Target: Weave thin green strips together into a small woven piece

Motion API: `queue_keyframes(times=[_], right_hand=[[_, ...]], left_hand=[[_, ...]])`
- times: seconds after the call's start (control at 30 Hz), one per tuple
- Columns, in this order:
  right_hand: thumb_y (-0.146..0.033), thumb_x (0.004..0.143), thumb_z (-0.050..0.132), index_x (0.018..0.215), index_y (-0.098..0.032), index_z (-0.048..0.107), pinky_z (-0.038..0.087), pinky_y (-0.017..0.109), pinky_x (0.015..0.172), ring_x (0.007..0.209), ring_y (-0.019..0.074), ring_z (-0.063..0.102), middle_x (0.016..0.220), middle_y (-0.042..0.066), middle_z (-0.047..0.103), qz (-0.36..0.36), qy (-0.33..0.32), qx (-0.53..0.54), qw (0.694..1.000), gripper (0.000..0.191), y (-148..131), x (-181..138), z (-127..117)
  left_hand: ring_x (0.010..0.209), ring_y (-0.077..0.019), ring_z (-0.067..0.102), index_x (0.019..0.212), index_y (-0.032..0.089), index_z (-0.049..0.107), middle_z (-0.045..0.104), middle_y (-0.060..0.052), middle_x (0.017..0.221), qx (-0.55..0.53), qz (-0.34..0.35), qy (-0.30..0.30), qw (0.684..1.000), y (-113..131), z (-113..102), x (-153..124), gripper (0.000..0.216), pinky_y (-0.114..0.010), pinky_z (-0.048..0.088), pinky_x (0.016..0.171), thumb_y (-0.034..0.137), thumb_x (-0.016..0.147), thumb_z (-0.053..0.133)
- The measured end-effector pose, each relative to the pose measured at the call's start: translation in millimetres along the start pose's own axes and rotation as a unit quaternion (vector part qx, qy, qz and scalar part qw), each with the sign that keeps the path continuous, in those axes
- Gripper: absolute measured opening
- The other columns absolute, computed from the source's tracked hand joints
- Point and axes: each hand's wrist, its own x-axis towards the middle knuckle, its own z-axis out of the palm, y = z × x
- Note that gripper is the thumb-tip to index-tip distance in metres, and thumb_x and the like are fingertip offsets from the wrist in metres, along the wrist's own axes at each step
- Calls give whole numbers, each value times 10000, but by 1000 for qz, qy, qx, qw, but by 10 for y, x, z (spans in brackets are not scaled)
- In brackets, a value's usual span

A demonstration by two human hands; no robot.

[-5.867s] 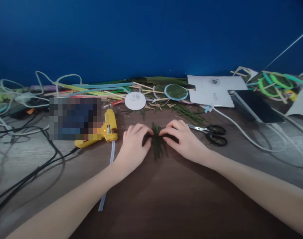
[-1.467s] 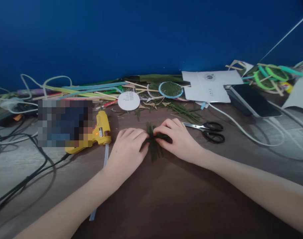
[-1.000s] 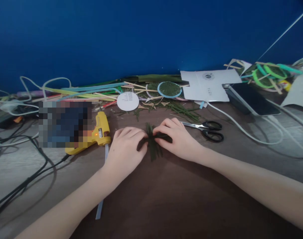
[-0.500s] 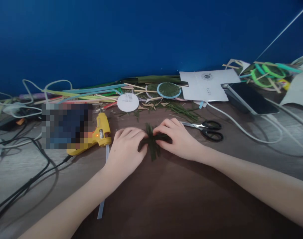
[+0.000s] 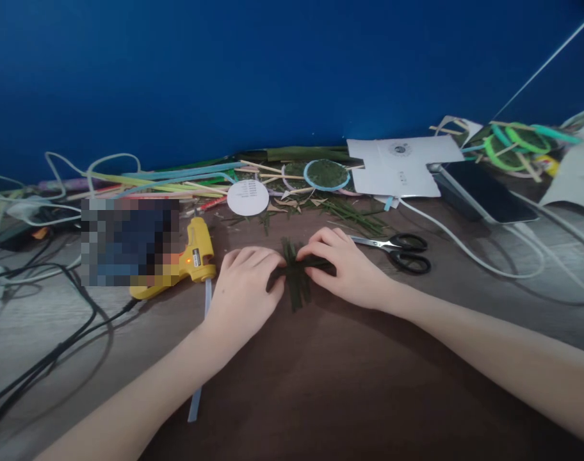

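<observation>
Dark green leaf strips (image 5: 296, 288) cross each other on the brown table in the middle of the head view. My left hand (image 5: 246, 278) pinches them from the left, fingers curled over the strips. From the right, my right hand (image 5: 342, 266) pinches the other side between thumb and fingers. Part of the strips is hidden under both hands. Just left of my left hand lies a yellow glue gun (image 5: 198, 256) with a lit orange light and a clear glue stick (image 5: 194, 403) sticking out. Black-handled scissors (image 5: 402, 246) rest beyond my right hand.
Along the blue wall (image 5: 273, 70) lie a white paper disc (image 5: 248, 197), a round leaf-filled hoop (image 5: 326, 175), cut leaf scraps (image 5: 356, 214) and a white card (image 5: 397, 166). A phone (image 5: 486, 189) with a white cable is at right. Black cables (image 5: 71, 330) run along the left.
My right thumb and fingers have shifted slightly on the strips, toward the right. My left hand keeps its hold in nearly the same place.
</observation>
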Motion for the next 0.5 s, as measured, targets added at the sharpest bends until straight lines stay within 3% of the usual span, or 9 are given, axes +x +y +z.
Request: queue_keyframes(times=[0.13,0.5], right_hand=[[-103,767,490,895,-189,537,355,344,814,898,191,451,954,40,564,-13,9,25,1000,160,1,-6,-20],[-174,784,545,898,-191,549,344,358,800,910,205,449,964,46,565,-17,0,7,1000,115,12,-3,3]], left_hand=[[923,-220,572,855,194,594,667,-10,905,-4,-5,-1,1000,3,-3,-8,100,-381,386,824,173,768,550],[915,-221,572,849,200,589,664,-11,904,-17,-9,7,1000,-9,17,-12,99,-380,386,817,168,762,554]])
